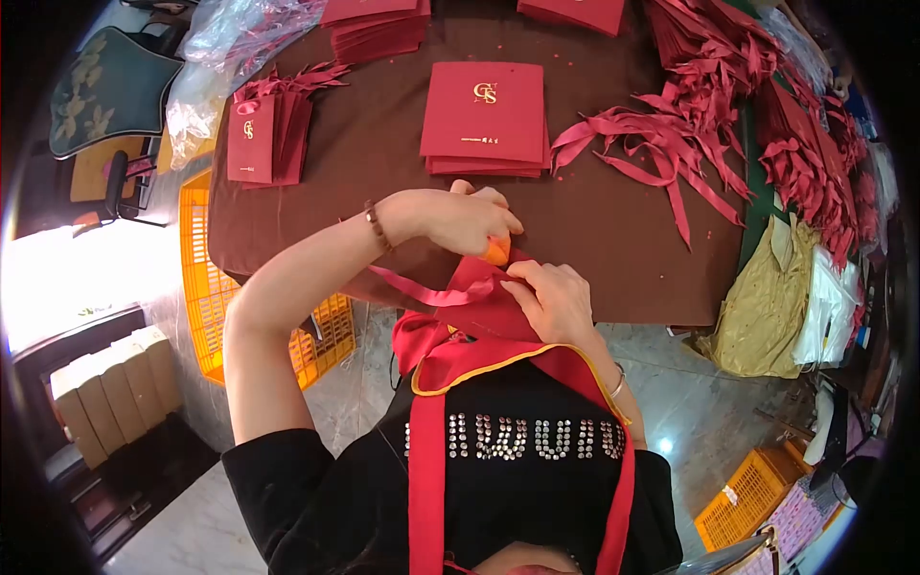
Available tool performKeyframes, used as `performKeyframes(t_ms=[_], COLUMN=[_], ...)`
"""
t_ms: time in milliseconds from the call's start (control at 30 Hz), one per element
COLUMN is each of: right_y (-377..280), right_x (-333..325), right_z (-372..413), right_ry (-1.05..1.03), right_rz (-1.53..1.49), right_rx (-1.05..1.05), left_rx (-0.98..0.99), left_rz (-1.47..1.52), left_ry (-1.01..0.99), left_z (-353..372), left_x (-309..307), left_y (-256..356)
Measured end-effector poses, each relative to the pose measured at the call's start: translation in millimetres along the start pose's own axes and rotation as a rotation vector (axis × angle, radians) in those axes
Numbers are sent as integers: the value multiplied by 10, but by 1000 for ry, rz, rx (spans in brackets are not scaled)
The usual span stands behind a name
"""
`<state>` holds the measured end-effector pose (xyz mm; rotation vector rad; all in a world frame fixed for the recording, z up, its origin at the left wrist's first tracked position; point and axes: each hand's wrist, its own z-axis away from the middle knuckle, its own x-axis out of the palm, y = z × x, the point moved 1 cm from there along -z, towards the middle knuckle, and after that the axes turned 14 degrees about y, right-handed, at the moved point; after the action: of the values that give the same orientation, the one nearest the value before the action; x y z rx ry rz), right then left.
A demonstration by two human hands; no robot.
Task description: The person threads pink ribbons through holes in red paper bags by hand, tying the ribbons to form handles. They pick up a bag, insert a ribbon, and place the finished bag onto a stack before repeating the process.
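My left hand (460, 225) is closed, its fingers curled, with an orange cover (496, 251) on one finger, at the upper edge of a red piece (479, 314). What its fingertips grip is hidden. My right hand (556, 302) pinches the right side of that piece between thumb and fingers. A red ribbon (431, 290) trails left across the piece, near the table's front edge. Just beyond my hands lies a stack of flat red bags (484, 115) with a gold logo on top.
The brown-covered table (383, 125) holds smaller red bags (251, 144) at left, loose ribbons (652, 144) at right and more red stacks (379, 34) at the back. An orange crate (196, 278) stands left of the table, a yellowish sack (767, 297) right.
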<state>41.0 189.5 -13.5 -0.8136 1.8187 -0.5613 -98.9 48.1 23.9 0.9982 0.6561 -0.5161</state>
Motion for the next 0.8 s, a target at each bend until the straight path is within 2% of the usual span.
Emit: performKeyframes(t_ms=[67, 167, 300, 367, 500, 600, 667, 700, 733, 800], right_y=[10, 9, 18, 57, 98, 103, 60, 43, 49, 102], right_x=[19, 18, -6, -21, -56, -28, -3, 2, -1, 15], right_z=[21, 30, 12, 16, -42, -54, -95, -108, -108, -85], right_ry=[20, 33, 9, -42, -170, -197, -215, -231, -228, -243], right_rz=[-24, -43, -55, -76, -113, -201, -211, -221, -218, -156], right_rx=[-17, -43, -39, 2, 102, 18, 2, -11, -11, 197], left_rx=[-28, -91, -79, -69, -40, -98, -187, -162, -158, -219], left_rz=[58, -3, 31, 95, 32, 10, -43, 15, 15, 56], left_ry=[-197, -266, -265, -79, 13, 109, 400, 469, 470, 435], left_z=[-73, -150, -164, -151, -155, -174, -258, -247, -214, -144], left_x=[-3, 51, 105, 180, 244, 268, 283, 226, 134, -19], left_y=[12, -3, -46, -56, 0, 6, -71, -97, -49, 15])
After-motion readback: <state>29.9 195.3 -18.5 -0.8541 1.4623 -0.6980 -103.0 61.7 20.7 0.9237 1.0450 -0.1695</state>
